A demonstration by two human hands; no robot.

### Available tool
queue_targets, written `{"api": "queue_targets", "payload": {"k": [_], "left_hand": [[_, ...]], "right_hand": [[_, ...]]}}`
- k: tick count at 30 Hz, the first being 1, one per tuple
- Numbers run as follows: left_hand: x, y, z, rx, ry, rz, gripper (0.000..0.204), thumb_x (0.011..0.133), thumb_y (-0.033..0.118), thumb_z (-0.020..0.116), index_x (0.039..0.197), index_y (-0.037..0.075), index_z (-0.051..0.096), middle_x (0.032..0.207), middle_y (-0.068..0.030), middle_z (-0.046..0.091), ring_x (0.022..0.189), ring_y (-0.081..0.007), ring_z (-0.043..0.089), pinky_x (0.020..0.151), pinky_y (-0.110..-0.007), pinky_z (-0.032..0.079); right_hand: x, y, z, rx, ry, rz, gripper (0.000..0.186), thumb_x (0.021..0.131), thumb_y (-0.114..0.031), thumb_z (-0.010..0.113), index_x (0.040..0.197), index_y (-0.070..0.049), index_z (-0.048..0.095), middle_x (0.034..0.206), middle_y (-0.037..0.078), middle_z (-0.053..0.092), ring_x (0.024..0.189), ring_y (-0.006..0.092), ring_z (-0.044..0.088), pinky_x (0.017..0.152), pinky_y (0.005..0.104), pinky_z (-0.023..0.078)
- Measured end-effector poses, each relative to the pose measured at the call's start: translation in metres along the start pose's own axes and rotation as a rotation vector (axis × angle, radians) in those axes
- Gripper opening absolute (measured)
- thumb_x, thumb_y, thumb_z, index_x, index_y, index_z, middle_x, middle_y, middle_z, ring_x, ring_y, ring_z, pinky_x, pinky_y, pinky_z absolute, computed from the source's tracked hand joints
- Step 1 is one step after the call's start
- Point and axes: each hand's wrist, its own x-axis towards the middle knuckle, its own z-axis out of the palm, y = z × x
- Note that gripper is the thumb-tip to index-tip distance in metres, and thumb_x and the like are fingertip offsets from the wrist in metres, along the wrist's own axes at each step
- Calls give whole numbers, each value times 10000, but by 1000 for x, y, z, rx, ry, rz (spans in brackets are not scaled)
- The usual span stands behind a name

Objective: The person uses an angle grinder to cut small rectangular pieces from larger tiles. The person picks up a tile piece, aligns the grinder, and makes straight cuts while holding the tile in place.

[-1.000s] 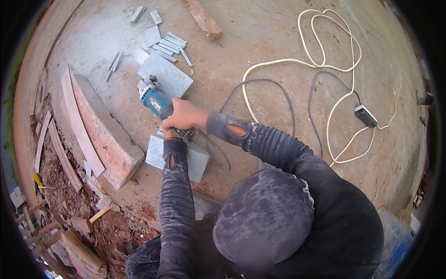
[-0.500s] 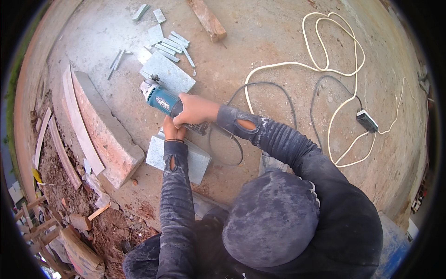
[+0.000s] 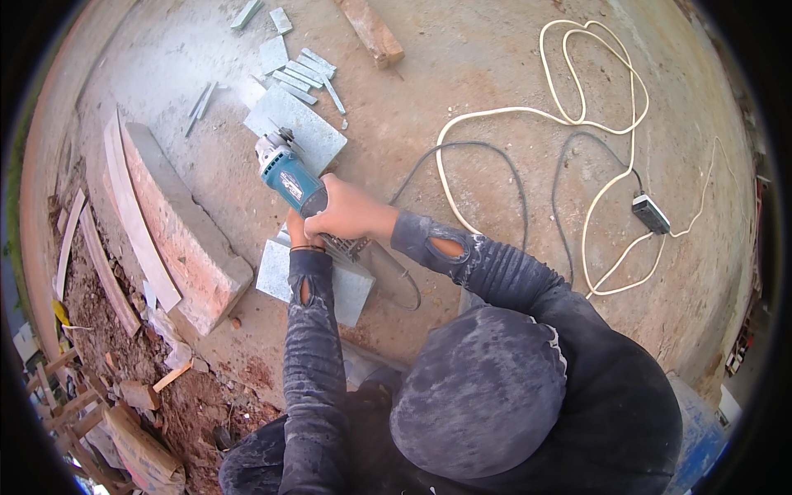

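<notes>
Grinder (image 3: 290, 177), teal, at the near left edge of a gray tile (image 3: 301, 128), contact unclear. Right hand (image 3: 351, 209) wrapped around its body; left hand (image 3: 296, 228) close against it, fingers hidden, grip impossible to tell. More tiles (image 3: 353, 290) beneath the left sleeve (image 3: 313, 313), narrow strips (image 3: 293, 86) beyond, pale cord (image 3: 462, 117) looped across the ground (image 3: 495, 74) at right.

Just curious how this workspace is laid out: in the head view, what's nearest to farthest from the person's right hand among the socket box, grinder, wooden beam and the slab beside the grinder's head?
From the right hand:
1. Grinder, in its grip.
2. Slab, ahead and slightly left.
3. Wooden beam, farther ahead, at the top edge.
4. Socket box, far to the right.
</notes>
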Motion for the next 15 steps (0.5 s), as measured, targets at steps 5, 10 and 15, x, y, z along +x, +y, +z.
{"api": "queue_targets", "payload": {"k": [5, 10, 15], "left_hand": [[-6, 7, 30, -399, -52, -115, 234, 976, 159, 488, 1143, 14, 566, 998, -108, 673, 848, -251, 681, 765, -395, 576], [6, 7, 31, -304, -35, -94, 247, 1018, 137, 433, 1190, -2, 544, 1090, -131, 667, 980, -249, 668, 865, -388, 558], [6, 4, 18, -192, 26, -10, 276, 1043, 143, 395, 1225, -12, 532, 1153, -144, 652, 1034, -252, 661, 902, -389, 551]], "right_hand": [[29, -4, -5, -61, 32, -11, 795, 643, -356, 772, 1185, 147, 480, 1075, 318, 627, 1003, 375, 657, 862, 390, 518], [54, -4, -18, -134, -9, -68, 766, 620, -337, 782, 1160, 132, 508, 1058, 319, 632, 996, 379, 658, 858, 390, 518], [31, -4, -30, -133, -50, -66, 731, 601, -314, 787, 1144, 96, 520, 1044, 295, 643, 961, 366, 660, 818, 385, 517]]}}
